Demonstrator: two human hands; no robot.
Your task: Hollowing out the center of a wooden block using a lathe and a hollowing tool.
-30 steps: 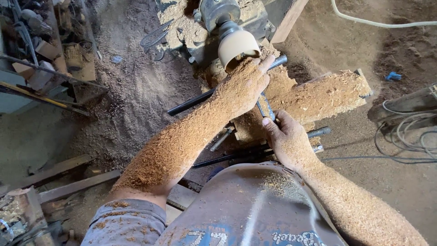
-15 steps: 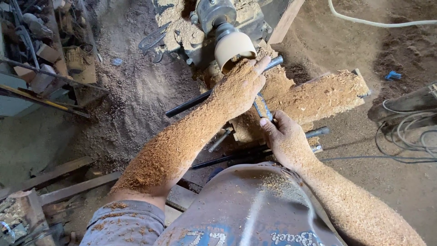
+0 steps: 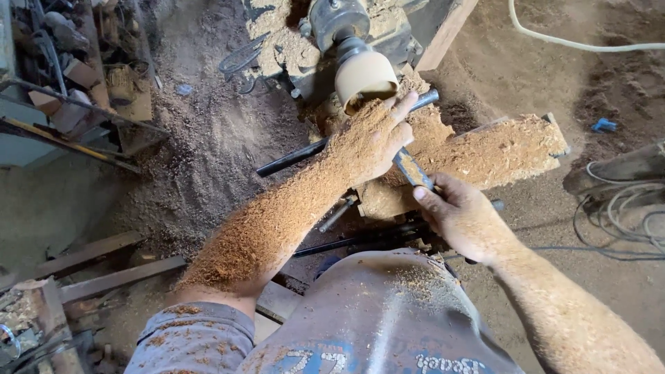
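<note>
A pale wooden workpiece [image 3: 364,75] is mounted on a lathe [image 3: 332,21] at the top centre. My left hand [image 3: 367,142], coated in sawdust, presses down on a long metal turning tool [image 3: 413,170] where it crosses the dark tool rest bar [image 3: 291,158], just below the workpiece. My right hand [image 3: 460,215] grips the tool's lower end near my body. The tool's cutting tip is hidden under my left hand. Sawdust covers my left forearm and lies on my grey trousers [image 3: 377,312].
Heaps of wood shavings [image 3: 499,149] cover the lathe bed and floor. Scrap metal and wood are piled at the upper left [image 3: 76,83]. Planks [image 3: 90,253] lie lower left. Cables [image 3: 623,215] coil at right; a white hose [image 3: 575,43] runs along the top right.
My left hand has shifted slightly along the tool rest. Both hands keep their hold on the tool.
</note>
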